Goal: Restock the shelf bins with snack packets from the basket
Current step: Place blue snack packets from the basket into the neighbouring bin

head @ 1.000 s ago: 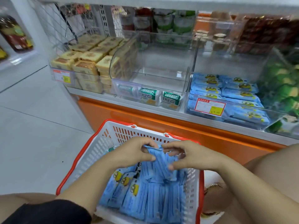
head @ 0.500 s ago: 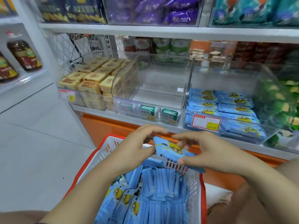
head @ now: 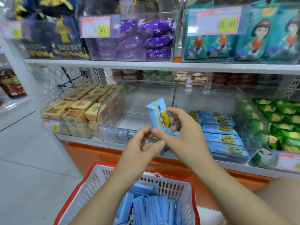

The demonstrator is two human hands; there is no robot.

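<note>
Along the lower shelf's left end sat a bin of wafer packs (head: 71, 127). Next to it was a clear bin (head: 146, 95) with a few green-labelled packets (head: 116, 133) at its front edge. Before that bin, above the basket (head: 95, 177), the left hand (head: 142, 143) pinched the bottom edge of a blue snack packet (head: 158, 116). The right hand (head: 183, 137) curled round the packet's right side, keeping it upright. More blue showed under the right palm, perhaps a second packet. The matching bin (head: 211, 98) lay just to the right, already part filled. The likeliest slip, to my eye, was dropping the packet into the clear bin directly behind it. A loose two-hand handover could also let the glossy wrapper fall to the floor, or a careless toss could upset the stacked rows.
</note>
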